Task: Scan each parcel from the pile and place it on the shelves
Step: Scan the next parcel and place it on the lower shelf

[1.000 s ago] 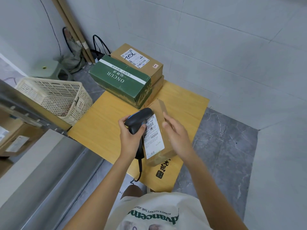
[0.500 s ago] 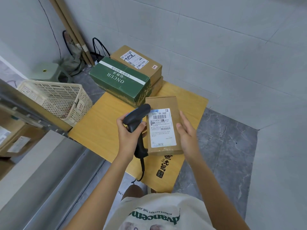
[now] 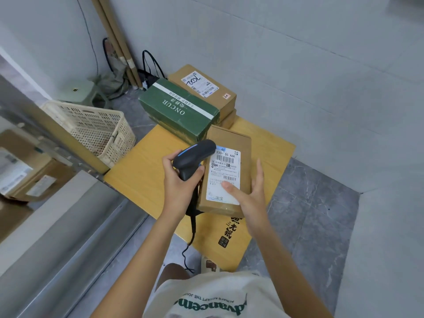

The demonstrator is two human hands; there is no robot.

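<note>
A flat brown parcel point(image 3: 231, 143) with a white shipping label faces up over the yellow cardboard surface point(image 3: 142, 177). My right hand point(image 3: 250, 193) holds its right side, thumb pressed on the label's lower part, fingers along the edge. My left hand point(image 3: 181, 182) grips a black barcode scanner point(image 3: 195, 154), whose head points at the label's upper left corner. Behind lie a green ONCUR box point(image 3: 181, 111) and a brown labelled box point(image 3: 206, 88), stacked on other cartons.
A cream plastic basket point(image 3: 96, 127) stands at the left. Metal shelving point(image 3: 57, 143) with cartons point(image 3: 25, 173) runs along the left edge. Cardboard tubes point(image 3: 114, 37), a black bag point(image 3: 149, 72) and a green stool point(image 3: 80, 92) fill the far corner. Grey tiled floor lies to the right.
The parcel went from standing on edge to lying label-up. My right hand shifted from its back to its right side, thumb now on the label. The scanner stays at the label's top.
</note>
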